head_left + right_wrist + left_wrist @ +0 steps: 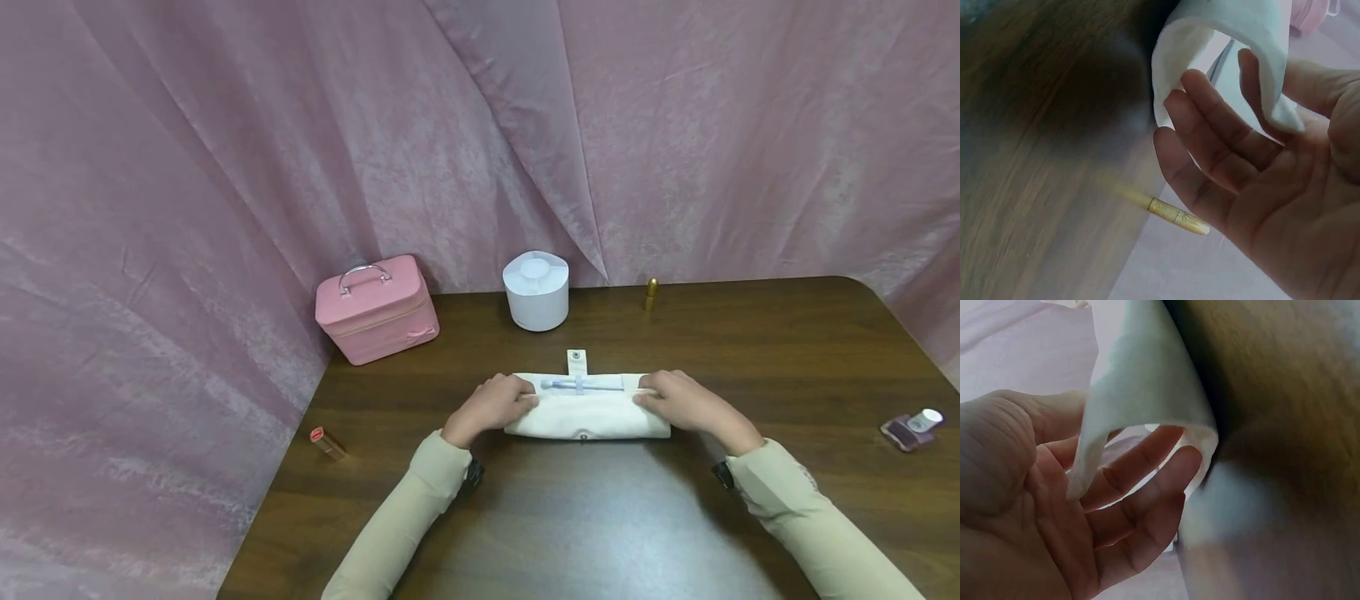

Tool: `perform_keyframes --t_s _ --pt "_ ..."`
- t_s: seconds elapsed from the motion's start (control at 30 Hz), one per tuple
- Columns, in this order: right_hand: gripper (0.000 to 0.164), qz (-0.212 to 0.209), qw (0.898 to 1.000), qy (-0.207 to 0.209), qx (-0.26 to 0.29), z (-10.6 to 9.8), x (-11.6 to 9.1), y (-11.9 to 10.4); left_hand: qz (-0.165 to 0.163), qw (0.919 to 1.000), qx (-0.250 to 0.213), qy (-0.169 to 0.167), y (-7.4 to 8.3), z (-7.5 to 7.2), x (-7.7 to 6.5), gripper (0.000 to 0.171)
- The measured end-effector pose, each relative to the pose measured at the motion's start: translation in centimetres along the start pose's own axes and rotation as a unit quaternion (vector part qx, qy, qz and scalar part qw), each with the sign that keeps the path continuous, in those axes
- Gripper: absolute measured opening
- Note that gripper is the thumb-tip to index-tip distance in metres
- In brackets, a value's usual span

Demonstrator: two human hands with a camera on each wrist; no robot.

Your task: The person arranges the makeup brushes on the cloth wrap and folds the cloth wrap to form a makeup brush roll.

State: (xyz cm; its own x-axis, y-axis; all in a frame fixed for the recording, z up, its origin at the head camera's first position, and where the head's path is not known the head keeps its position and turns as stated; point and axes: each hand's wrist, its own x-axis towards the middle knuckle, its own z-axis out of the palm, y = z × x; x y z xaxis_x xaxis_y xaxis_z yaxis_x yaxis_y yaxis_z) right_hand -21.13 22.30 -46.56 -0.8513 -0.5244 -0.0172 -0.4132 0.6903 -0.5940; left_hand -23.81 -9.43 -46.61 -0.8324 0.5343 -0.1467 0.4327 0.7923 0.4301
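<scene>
A white fabric roll pouch (585, 417) lies in front of me, its near part folded over toward the back. A slim makeup brush (600, 385) lies on the strip of lining that still shows, under a small loop. At the far edge a snap tab (577, 363) sticks out. My left hand (492, 405) pinches the folded flap's left end, thumb outside and fingers inside the curl in the left wrist view. The right hand (688, 406) pinches the right end likewise; in the right wrist view its other fingers (1229, 125) reach into the fold.
A pink vanity case (375, 308) and a white lidded container (536, 292) stand at the back. A gold lipstick tube (651, 294) stands right of them. Another lipstick (327, 443) is at the left, a purple nail polish bottle (909, 431) at the far right. A pink curtain hangs behind.
</scene>
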Motion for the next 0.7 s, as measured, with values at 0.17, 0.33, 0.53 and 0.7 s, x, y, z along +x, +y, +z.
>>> perform_keyframes --t_s 0.17,0.33,0.53,0.7 --pt "0.021 0.014 1.0 0.007 -0.026 0.2 0.6 0.0 -0.034 0.9992 0.019 0.001 -0.1 0.3 1.0 0.015" --pt "0.013 0.026 0.998 0.016 -0.049 0.6 1.3 0.2 -0.032 0.9969 0.068 0.025 1.2 -0.2 0.9 0.022" --pt "0.014 0.053 0.997 0.008 -0.056 0.9 1.7 -0.1 0.107 0.987 0.12 0.01 3.9 0.1 -0.5 0.032" --pt "0.015 0.041 0.994 0.06 -0.08 1.0 1.2 -1.6 0.147 0.9791 0.138 -0.02 4.9 1.3 -1.1 0.028"
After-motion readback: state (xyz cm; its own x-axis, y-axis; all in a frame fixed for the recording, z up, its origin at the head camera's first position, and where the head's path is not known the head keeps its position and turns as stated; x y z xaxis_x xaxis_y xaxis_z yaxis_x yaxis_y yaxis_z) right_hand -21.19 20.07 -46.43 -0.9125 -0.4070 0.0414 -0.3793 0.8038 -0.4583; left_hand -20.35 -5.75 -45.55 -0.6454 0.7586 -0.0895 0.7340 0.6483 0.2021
